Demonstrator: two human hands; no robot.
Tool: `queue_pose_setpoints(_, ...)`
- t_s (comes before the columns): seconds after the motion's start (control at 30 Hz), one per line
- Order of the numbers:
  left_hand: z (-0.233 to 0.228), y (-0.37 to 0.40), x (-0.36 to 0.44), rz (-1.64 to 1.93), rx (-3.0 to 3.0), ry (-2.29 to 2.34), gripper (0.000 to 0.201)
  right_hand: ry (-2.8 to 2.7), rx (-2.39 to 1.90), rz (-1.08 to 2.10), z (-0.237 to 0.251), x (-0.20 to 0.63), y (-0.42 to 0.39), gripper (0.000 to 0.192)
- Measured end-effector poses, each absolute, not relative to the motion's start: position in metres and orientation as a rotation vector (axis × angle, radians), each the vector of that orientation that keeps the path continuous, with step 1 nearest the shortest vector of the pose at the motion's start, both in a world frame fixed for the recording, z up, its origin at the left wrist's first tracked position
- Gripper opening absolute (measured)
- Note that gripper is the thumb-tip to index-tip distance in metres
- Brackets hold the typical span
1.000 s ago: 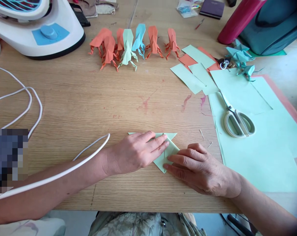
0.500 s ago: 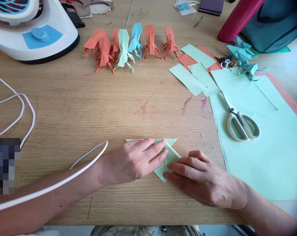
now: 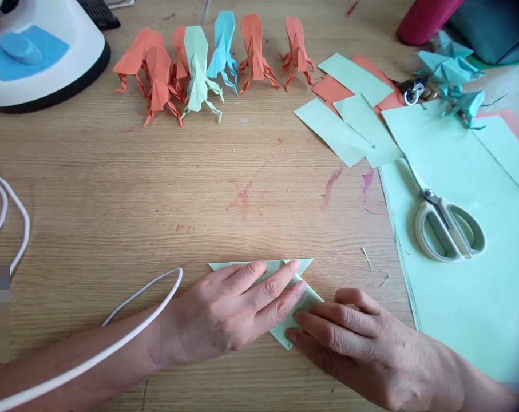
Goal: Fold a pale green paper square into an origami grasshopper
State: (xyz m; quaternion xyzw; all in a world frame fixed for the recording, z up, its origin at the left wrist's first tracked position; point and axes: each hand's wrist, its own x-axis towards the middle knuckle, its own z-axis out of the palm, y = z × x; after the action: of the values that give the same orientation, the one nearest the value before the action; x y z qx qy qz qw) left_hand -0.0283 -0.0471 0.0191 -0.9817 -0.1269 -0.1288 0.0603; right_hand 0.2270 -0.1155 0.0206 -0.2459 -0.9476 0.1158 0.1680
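A pale green folded paper triangle [image 3: 304, 300] lies flat near the front edge of the wooden table [image 3: 113, 189]. My left hand [image 3: 229, 312] lies flat on its left part, fingers stretched out and pressing it down. My right hand [image 3: 366, 343] rests at its lower right edge, fingertips pressing on a folded flap. Most of the paper is hidden under both hands; only the top edge and the right point show.
A row of folded paper figures, orange [image 3: 158, 77], green [image 3: 197, 66] and blue [image 3: 222, 48], stands at the back. Cut paper strips [image 3: 334, 131], large green sheets [image 3: 478, 297] and scissors [image 3: 450, 229] lie to the right. A white cable [image 3: 113, 343] crosses my left forearm.
The view has tilted and closed in, so everything sits lower and larger in the picture. Both hands stay pressed on the folded paper, with little change in their positions on it.
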Motion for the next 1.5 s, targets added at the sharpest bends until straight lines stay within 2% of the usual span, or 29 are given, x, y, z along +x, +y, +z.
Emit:
queue_pose_setpoints(0.53,0.017,-0.049,-0.029,-0.484,-3.000,-0.390,0.035,-2.666,-0.745,0.336,0.022,0.229,-0.116,0.041)
queue_pose_setpoints(0.9,0.009,-0.053,-0.035,-0.553,-2.970,-0.420,0.035,-2.663,-0.718,0.322,0.022,0.228,-0.116,0.034)
queue_pose_setpoints(1.17,0.013,-0.050,-0.031,-0.484,-2.950,-0.395,0.029,-2.688,-0.700,0.319,0.018,0.230,-0.116,0.032)
queue_pose_setpoints(1.5,0.025,-0.050,-0.028,-0.345,-2.946,-0.400,0.034,-2.708,-0.704,0.320,0.018,0.231,-0.118,0.025)
